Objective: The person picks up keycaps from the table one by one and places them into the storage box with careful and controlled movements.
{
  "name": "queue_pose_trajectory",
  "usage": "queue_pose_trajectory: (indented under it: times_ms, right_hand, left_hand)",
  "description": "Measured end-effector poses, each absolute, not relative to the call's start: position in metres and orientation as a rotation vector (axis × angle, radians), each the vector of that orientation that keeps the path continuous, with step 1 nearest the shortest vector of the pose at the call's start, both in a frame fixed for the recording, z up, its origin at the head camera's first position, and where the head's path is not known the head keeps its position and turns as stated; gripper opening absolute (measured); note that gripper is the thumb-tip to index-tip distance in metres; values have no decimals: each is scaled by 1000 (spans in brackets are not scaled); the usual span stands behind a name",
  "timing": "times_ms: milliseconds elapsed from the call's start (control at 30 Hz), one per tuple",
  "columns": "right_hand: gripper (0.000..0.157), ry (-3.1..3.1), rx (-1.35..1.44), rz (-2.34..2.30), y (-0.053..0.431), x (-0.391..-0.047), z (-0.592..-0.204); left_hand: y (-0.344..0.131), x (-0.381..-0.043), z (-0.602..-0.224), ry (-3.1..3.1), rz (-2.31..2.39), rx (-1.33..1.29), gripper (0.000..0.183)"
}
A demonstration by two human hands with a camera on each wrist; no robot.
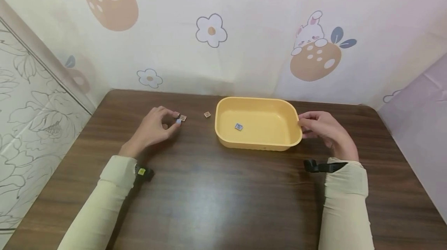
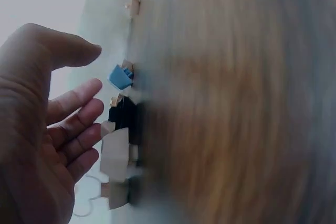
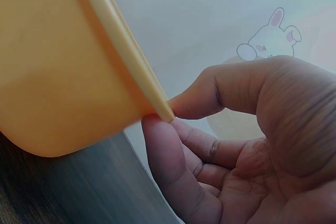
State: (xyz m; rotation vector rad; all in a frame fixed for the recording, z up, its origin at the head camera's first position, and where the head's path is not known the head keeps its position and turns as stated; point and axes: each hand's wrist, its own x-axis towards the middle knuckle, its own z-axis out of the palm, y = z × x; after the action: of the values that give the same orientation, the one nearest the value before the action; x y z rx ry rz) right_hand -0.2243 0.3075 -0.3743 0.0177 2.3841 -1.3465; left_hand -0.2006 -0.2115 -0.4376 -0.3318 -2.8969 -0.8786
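My left hand [image 1: 153, 127] reaches over the table's left part, thumb and fingers apart. Close to its thumb tip lies a small blue block [image 1: 179, 121]. In the left wrist view, the blue block [image 2: 120, 77] sits on the table beyond the fingertips, with a gap around it. A small tan square piece [image 1: 183, 118] lies beside it. With thumb and fingers, my right hand [image 1: 326, 127] pinches the right rim of a yellow plastic tub [image 1: 258, 144]. Inside the tub is a small grey-blue square piece [image 1: 239, 126].
Another tan piece [image 1: 207, 114] lies between the left hand and the tub. The left wrist view shows a black piece [image 2: 122, 114] and a white piece [image 2: 115, 153] near the fingers, hidden in the head view. A patterned wall covering [image 1: 251, 48] borders the wooden table [image 1: 223, 188] behind.
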Motion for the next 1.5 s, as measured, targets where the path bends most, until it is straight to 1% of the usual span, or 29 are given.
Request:
queue_pose_trajectory:
  times_ms: [167, 500, 767, 1033, 1267, 1500]
  right_hand:
    - [53, 2391, 10, -1341, 306, -224, -375]
    - [52, 2396, 10, -1329, 307, -223, -376]
    - [52, 2422, -64, -1292, 311, -220, -371]
    - [53, 2407, -13, -1304, 307, -222, -374]
    - [52, 2407, -8, -1309, 307, -223, -375]
    - [53, 2394, 2, -1324, 307, -223, -374]
  left_hand:
    - [-212, -201, -450, -2884, -946, -328, 38]
    - [-214, -203, -458, -2857, -975, -329, 32]
    - [-213, -205, -459, -2842, -890, -374, 30]
    - [-213, -204, -458, -2865, -878, -366, 27]
    - [-213, -204, -458, -2891, -865, -364, 33]
    - [-212, -205, -457, -2902, -873, -347, 28]
